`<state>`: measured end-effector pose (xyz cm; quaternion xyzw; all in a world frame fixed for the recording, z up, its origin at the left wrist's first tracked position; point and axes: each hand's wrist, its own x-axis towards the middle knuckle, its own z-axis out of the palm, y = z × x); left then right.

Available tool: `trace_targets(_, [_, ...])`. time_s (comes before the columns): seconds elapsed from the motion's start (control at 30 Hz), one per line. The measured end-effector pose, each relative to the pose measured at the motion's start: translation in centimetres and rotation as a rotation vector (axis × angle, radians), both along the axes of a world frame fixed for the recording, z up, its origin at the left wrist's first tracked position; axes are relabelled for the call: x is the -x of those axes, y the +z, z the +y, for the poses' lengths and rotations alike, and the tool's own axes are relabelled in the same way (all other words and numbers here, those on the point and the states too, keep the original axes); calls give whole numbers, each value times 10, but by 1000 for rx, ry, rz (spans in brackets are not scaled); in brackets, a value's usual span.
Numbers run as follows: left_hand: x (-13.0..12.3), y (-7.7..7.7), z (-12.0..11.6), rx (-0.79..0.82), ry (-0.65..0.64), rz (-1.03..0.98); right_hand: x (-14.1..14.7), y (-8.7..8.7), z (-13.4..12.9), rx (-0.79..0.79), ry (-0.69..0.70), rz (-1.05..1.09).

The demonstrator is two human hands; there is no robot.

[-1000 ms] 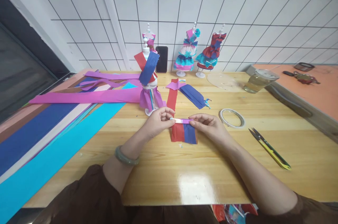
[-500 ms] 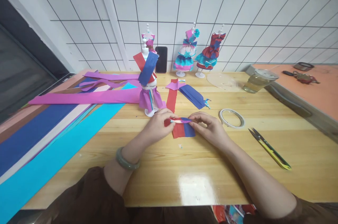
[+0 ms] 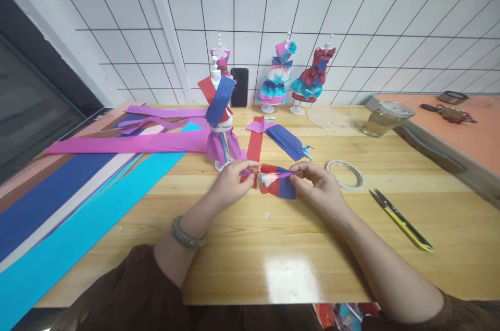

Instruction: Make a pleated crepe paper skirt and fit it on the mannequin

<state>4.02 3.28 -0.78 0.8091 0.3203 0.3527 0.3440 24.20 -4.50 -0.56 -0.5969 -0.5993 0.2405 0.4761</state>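
My right hand (image 3: 319,186) pinches the gathered end of a pleated crepe paper piece (image 3: 273,177), coloured red, blue, purple and white, with its folds fanning out to the left. Red and blue flat paper shows beneath the pleats. Close to the fanned edge is my left hand (image 3: 236,181), its thumb and forefinger apart with nothing visibly held. Just behind it stands a small mannequin (image 3: 222,128) with crossed red and blue bands on top and a purple skirt. A red strip (image 3: 255,146) and a folded blue piece (image 3: 284,141) lie beyond my hands.
Long paper strips (image 3: 97,195) cover the left side of the table. To the right lie a tape roll (image 3: 361,180) and yellow-handled thread snips (image 3: 402,221). A cup of liquid (image 3: 385,118), dressed mannequins (image 3: 275,81) and a phone (image 3: 239,87) stand farther back.
My left fingers have come off the left end of the pleated piece, which has spread into a fan. My right hand has shifted slightly right with the gathered end.
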Motion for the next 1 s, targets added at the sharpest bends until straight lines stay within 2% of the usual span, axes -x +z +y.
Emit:
trace_targets(0.07, [1,1,1,87,13,-46,0,0,0,9,-12,5])
trace_targets(0.13, [0,4,-2,83,34,-68,2,0,0,19,2,-7])
trace_targets(0.23, [-5,10,-12,-94,16,-27,6,2,0,4,46,-73])
trace_targets(0.3, [-8,12,-18,-185,-57,38,9,3,-1,-21,79,-130])
trace_targets(0.43, [-12,6,-20,-269,-70,108,13,7,-2,-41,128,-173])
trace_targets(0.7, [-8,3,-13,-94,-60,6,7,7,-2,8,181,-173])
trace_targets(1.0, [-13,0,-20,-67,-63,36,14,0,0,-68,239,-203])
